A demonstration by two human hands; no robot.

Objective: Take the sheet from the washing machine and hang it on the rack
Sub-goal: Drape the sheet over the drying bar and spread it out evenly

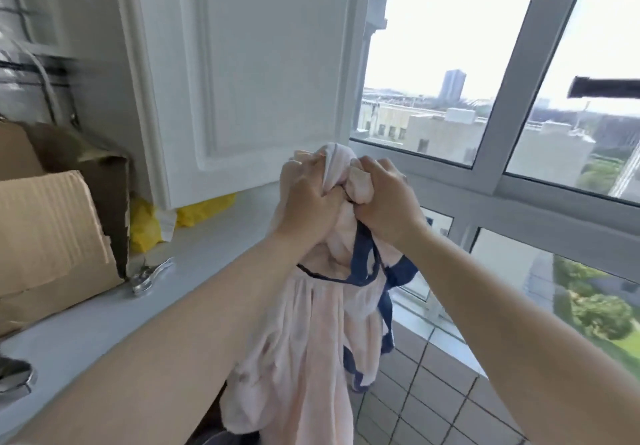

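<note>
1. Currently both hands clamp the bunched top of the pale pink fabric sheet with dark navy trim (311,323): left hand (310,195) and right hand (384,198) are fisted round it, knuckles nearly touching.
2. Sheet location: in the air just right of the grey countertop (194,271), clear of it, lower part hanging loose towards the tiled floor (426,392).
3. Washing machine isn't in view. A dark horizontal bar (606,88), up and right of the countertop, could be the rack; can't confirm.
4. Risks, my read:
 - Navy straps dangle in loops; could snag on the counter edge during the swing.
 - Fabric is wadded, so it needs shaking out or it'll hang bunched.
 - Trailing hem may drag on the floor.
 - The brown cardboard box (52,236) and metal clip (149,275) on the countertop are near the swing path.
</note>
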